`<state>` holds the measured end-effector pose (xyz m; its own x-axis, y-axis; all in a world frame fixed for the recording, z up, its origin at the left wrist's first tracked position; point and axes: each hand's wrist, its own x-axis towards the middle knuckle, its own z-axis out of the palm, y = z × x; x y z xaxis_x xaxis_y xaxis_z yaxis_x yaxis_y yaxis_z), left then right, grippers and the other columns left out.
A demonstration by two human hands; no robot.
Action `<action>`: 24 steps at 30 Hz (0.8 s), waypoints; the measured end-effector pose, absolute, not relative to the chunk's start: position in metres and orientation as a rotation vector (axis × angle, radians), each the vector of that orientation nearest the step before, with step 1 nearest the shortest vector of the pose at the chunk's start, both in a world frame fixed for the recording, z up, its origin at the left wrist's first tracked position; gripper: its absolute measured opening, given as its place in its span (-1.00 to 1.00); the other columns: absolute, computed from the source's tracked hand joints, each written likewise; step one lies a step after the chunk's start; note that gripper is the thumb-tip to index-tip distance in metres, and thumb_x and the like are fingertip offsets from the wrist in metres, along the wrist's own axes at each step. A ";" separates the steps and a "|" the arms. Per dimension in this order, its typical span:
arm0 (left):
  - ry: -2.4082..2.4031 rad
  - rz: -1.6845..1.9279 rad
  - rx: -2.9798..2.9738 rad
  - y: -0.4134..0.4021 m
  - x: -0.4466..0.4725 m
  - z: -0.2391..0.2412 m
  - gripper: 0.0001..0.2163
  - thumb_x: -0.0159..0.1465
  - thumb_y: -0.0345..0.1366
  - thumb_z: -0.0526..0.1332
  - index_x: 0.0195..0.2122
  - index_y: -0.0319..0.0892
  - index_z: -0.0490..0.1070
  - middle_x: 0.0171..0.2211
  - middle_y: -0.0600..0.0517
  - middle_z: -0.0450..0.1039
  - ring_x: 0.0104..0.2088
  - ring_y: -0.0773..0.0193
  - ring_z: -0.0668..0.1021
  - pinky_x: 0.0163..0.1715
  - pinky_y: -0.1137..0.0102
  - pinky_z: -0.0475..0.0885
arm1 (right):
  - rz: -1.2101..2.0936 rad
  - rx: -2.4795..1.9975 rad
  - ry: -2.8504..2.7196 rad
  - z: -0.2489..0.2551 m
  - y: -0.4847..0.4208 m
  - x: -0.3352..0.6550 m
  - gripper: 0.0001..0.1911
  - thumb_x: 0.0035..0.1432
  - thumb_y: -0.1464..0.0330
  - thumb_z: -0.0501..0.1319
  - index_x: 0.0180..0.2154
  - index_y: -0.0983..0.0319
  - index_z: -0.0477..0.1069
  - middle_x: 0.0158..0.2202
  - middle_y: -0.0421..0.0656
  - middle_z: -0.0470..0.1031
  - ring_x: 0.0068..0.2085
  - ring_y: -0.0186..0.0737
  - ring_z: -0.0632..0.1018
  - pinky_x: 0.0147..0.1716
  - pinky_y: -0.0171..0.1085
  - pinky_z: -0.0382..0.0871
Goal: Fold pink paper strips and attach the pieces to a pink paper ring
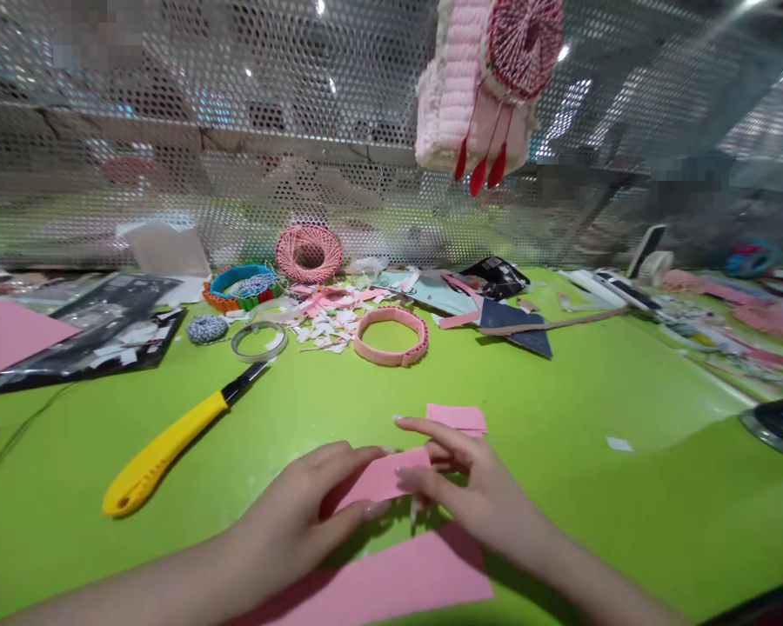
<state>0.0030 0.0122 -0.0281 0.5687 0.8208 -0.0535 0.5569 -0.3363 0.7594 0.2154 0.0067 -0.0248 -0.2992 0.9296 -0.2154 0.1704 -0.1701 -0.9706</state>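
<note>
Both my hands meet over a small pink paper piece [382, 476] near the front of the green table [593, 417]. My left hand [300, 522] pinches its left side between thumb and fingers. From the right, my right hand [470, 487] grips the same piece with curled fingers, the index finger stretched out above it. Another small pink slip [458, 418] lies just beyond my right hand. A larger pink sheet [398, 578] lies under my wrists.
A yellow utility knife [170, 448] lies to the left, blade pointing away. Farther back lie a tape roll [259, 340], a pink woven ring [391, 335], a pink coil [309, 253], paper scraps and coloured bangles [238, 287]. A pink woven ornament [483, 87] hangs from the mesh wall.
</note>
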 end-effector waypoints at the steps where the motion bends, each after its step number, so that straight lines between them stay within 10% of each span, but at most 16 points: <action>1: 1.106 0.448 2.071 0.012 0.003 -0.029 -0.66 0.29 -0.20 0.14 0.08 -0.09 0.37 -0.26 -0.01 0.51 -0.27 0.22 0.51 -0.25 0.38 0.38 | 1.606 -1.311 -1.434 -0.025 0.009 0.215 -0.44 0.09 0.11 0.27 0.05 0.28 0.38 -0.52 -0.23 0.40 -0.50 -0.30 0.47 -0.49 -0.30 0.34; 7: 1.077 0.422 1.989 0.018 0.009 -0.023 -0.72 0.35 -0.16 0.04 -0.05 -0.11 0.44 -0.38 0.07 0.52 -0.40 0.32 0.50 -0.37 0.49 0.34 | 1.651 -1.290 -1.396 -0.030 0.016 0.217 -0.59 0.08 0.07 0.25 -0.35 0.34 0.47 -0.56 -0.14 0.49 -0.53 -0.29 0.51 -0.48 -0.30 0.39; 24: 1.129 0.377 1.780 0.036 0.060 -0.013 -0.67 0.34 -0.06 0.01 -0.26 -0.17 0.44 -0.61 0.12 0.43 -0.62 0.38 0.39 -0.58 0.51 0.24 | 1.422 -1.291 -1.382 -0.055 0.006 0.244 -0.61 0.25 0.07 0.08 -0.49 0.18 0.13 -0.70 -0.39 0.20 -0.72 -0.43 0.27 -0.72 -0.42 0.23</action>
